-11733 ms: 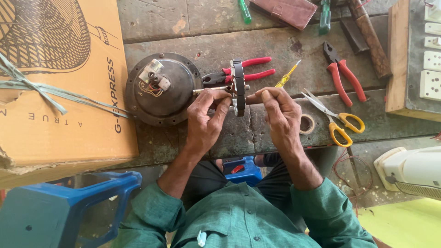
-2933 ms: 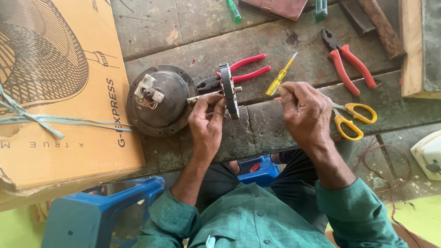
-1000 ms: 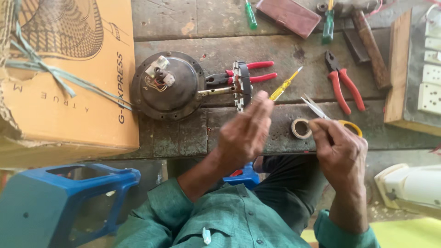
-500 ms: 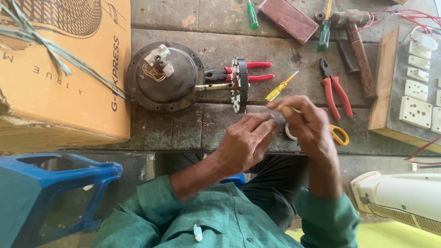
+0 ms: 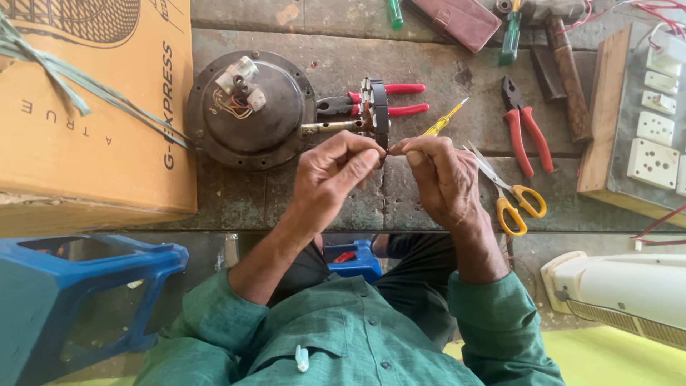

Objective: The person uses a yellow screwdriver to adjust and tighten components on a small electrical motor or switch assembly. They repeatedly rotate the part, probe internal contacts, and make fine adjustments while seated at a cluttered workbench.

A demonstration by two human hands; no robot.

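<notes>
Weathered plank worktop carries a motor [image 5: 250,111] near its left end. Both hands have come together at mid-worktop: left hand [image 5: 332,175] and right hand [image 5: 443,179] now pinch a thin wire [image 5: 386,149] between fingertips, just below the rotor [image 5: 375,107]; the tape roll is out of sight.

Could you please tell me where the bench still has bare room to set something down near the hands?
Bare wood lies below the round motor housing, between the cardboard box and the left hand. Another strip runs above the red pliers. It is crowded right of the right hand: scissors, cutters, switchboard.
</notes>
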